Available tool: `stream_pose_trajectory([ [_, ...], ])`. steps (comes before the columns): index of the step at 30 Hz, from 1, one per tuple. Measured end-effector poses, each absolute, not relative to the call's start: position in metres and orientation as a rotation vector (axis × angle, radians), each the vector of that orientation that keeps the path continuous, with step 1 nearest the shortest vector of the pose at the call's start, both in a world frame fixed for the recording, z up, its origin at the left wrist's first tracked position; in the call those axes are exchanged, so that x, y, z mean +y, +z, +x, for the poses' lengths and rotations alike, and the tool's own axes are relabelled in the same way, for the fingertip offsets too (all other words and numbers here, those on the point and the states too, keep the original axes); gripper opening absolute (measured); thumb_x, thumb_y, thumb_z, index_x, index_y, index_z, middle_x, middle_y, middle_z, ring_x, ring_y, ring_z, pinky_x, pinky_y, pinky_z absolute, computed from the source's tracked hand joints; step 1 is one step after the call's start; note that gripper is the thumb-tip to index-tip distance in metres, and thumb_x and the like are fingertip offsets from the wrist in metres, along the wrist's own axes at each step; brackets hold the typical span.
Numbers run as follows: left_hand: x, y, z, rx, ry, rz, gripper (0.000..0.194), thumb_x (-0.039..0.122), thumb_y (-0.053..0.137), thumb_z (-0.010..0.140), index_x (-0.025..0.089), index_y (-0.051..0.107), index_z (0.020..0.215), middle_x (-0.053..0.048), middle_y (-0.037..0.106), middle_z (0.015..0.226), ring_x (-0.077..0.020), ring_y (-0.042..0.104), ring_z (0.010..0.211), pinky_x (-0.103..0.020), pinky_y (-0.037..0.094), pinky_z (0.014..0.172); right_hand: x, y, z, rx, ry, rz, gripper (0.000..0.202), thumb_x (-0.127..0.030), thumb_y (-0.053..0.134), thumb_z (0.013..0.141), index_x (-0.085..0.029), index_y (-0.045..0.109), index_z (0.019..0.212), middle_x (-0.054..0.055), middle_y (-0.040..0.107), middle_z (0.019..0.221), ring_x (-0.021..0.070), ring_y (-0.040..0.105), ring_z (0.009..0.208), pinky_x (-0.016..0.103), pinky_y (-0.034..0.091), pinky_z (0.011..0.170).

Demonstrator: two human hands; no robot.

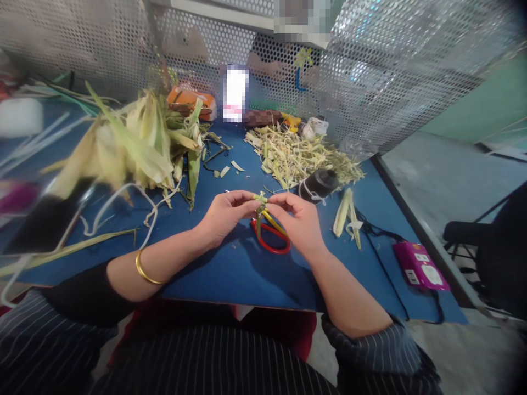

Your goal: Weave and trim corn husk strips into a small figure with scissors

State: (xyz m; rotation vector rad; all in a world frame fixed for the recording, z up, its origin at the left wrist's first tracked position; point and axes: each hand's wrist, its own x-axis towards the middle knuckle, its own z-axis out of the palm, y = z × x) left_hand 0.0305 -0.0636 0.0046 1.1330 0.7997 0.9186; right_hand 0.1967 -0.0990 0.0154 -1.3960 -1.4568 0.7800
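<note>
Both hands meet over the blue table (197,280), near its middle. My left hand (228,214) pinches one side of a small green piece of husk (261,198), and my right hand (297,219) pinches its other side. A narrow green strip hangs below the fingertips. Beneath the hands lies a pair of scissors (274,244) with red and yellow handles, its blades mostly hidden. Just beyond my right hand a black spool (319,185) rests on its side.
Pale husks (144,142) are heaped at the left, beside a dark phone (45,219) and white cable. Shredded husk (292,156) lies at the back. A purple power socket (420,267) sits at the right edge. Perforated metal panels (370,71) border the table's back.
</note>
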Motion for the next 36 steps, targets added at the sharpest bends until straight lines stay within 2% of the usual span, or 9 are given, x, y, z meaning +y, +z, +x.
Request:
stream_pose_trajectory([
  [7,-0.0670,0.0073,0.0334,0.733,0.841,1.100,0.023,0.031,0.070,0.076,0.012,0.064,0.088,-0.004,0.069,0.084,-0.0123,0.064,0.073,-0.030,0.051,0.079,-0.0983,0.0154,0.1973,-1.435,0.824,-1.401,0.013,-0.032,0.066,0.077,-0.020,0.068,0.080,0.002,0.069,0.075,0.0148,0.060,0.067,0.029,0.047,0.066],
  [14,-0.0668,0.0085,0.0324,0.802,0.797,1.117,0.021,0.029,0.074,0.073,0.013,0.066,0.083,-0.002,0.067,0.072,-0.0098,0.061,0.061,-0.024,0.050,0.066,-0.0985,0.0160,0.1968,-1.505,0.705,-1.471,0.009,-0.027,0.064,0.077,-0.019,0.066,0.072,0.001,0.066,0.071,0.0132,0.056,0.065,0.028,0.044,0.066],
  [19,-0.0674,0.0071,0.0332,0.783,0.778,0.999,0.023,0.028,0.075,0.071,0.012,0.068,0.085,-0.005,0.069,0.081,-0.0092,0.061,0.063,-0.024,0.050,0.068,-0.0958,0.0170,0.2009,-1.341,0.921,-1.413,0.014,-0.032,0.066,0.076,-0.021,0.068,0.084,0.001,0.069,0.080,0.0147,0.060,0.072,0.029,0.047,0.070],
  [22,-0.0676,0.0044,0.0334,0.748,0.757,0.961,0.024,0.030,0.074,0.072,0.012,0.069,0.088,-0.005,0.069,0.086,-0.0082,0.061,0.065,-0.023,0.050,0.069,-0.0945,0.0164,0.2016,-1.289,1.002,-1.378,0.013,-0.033,0.068,0.074,-0.021,0.068,0.081,0.000,0.068,0.076,0.0146,0.060,0.070,0.028,0.047,0.069],
  [27,-0.0665,0.0033,0.0322,0.724,0.714,0.967,0.023,0.031,0.072,0.074,0.012,0.070,0.086,-0.006,0.070,0.083,-0.0087,0.060,0.065,-0.023,0.049,0.067,-0.0952,0.0178,0.2023,-1.413,0.935,-1.375,0.010,-0.030,0.064,0.077,-0.020,0.064,0.075,-0.001,0.062,0.069,0.0129,0.054,0.066,0.027,0.044,0.066],
  [31,-0.0659,0.0071,0.0318,0.761,0.644,1.016,0.020,0.029,0.076,0.069,0.011,0.070,0.077,-0.005,0.068,0.070,-0.0081,0.057,0.059,-0.022,0.045,0.061,-0.0956,0.0202,0.2046,-1.662,0.795,-1.392,0.010,-0.023,0.058,0.080,-0.019,0.060,0.071,0.000,0.059,0.071,0.0137,0.053,0.069,0.028,0.041,0.067],
  [36,-0.0677,0.0074,0.0330,0.823,0.678,1.049,0.022,0.031,0.078,0.067,0.012,0.070,0.075,-0.003,0.068,0.068,-0.0077,0.055,0.057,-0.022,0.045,0.060,-0.0945,0.0167,0.2043,-1.705,0.738,-1.431,0.011,-0.023,0.056,0.081,-0.019,0.059,0.071,0.000,0.059,0.071,0.0138,0.052,0.068,0.028,0.040,0.067],
])
